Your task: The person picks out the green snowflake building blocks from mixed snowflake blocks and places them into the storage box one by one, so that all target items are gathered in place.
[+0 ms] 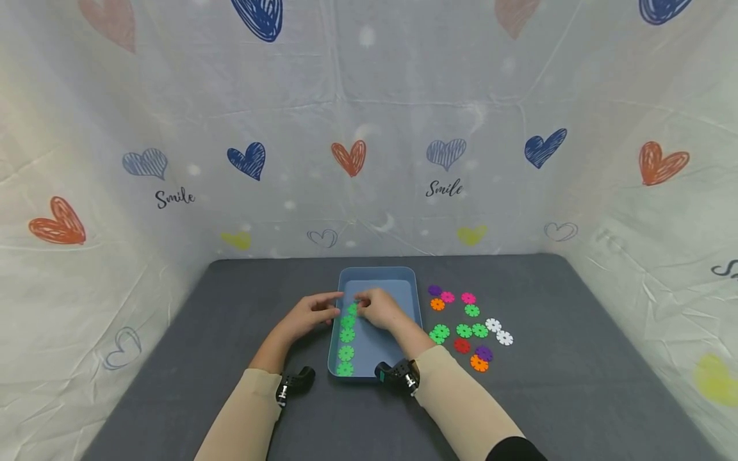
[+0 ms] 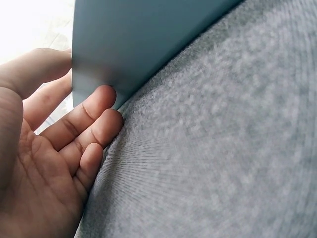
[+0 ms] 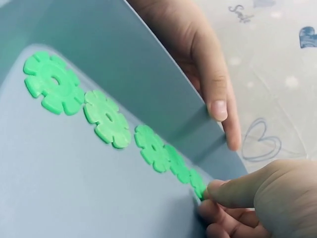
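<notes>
The table [image 1: 230,358] was grey, walled by a sheet [image 1: 369,160] printed with hearts. The tray [image 1: 403,282], a blue rectangle, lay at the table's middle with its long axis running from 6 to 12 o'clock, away from the person.

The left hand [image 1: 308,315] sat at the tray's 9 o'clock side, thumb over the rim and relaxed fingers [image 2: 91,136] resting against the outside wall, gripping nothing else. The right hand [image 1: 380,308] reached into the tray from 5 o'clock, its thumb and fingertips pinching the farthest disc [image 3: 198,182] of the row.

The row [image 1: 346,339] of green discs lay inside the tray along its left wall, also stretched from 6 to 12 o'clock. The right wrist view showed five of them: two flat and apart, the next three overlapping toward the pinch.

Loose discs [image 1: 469,328] lay scattered on the table at the tray's 3 o'clock. Counted there: four green, two pink, two purple, two orange, two white and one red, thirteen in all. The pair of white ones [image 1: 498,331] lay farthest right; the red one [image 1: 461,346] sat near the 6 o'clock end of the scatter.
</notes>
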Tool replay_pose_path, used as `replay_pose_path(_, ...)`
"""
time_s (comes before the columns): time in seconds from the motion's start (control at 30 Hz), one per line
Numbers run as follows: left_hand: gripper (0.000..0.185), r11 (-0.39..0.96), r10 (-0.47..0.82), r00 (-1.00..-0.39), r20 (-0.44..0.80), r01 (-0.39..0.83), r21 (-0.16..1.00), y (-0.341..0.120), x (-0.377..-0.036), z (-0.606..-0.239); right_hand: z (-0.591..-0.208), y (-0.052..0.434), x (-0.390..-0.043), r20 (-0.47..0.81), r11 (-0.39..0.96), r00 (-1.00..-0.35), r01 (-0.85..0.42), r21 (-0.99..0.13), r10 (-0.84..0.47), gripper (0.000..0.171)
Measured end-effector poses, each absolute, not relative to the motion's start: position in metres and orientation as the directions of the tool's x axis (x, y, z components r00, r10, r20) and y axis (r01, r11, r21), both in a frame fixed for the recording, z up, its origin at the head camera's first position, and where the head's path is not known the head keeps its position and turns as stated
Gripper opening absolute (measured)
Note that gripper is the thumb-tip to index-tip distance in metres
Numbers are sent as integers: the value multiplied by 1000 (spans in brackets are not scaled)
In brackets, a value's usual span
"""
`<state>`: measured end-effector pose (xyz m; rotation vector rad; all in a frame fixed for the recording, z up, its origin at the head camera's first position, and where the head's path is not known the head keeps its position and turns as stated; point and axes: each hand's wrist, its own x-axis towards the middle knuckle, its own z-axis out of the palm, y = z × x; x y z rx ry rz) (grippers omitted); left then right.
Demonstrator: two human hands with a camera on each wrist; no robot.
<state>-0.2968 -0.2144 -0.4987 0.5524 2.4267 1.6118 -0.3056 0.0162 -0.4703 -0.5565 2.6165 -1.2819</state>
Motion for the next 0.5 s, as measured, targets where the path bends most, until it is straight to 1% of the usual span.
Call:
replay_pose_path(0.23,50,342,403,-914,57,208,916,-213,-300,-498,-468,18,-305,-22,493,-899,-218,-842,-437,39)
replay_pose_path(0.4,50,337,408,-911,63,215,917,-213,-300,-499,-459,21,-303,-6,502,-903,-234,-832,-429,37)
replay_pose_path(0.5,49,331,404,-913,63,210,920,-215,-300,-500,-450,26,-298,3,510,-890,-263,-819,-455,38)
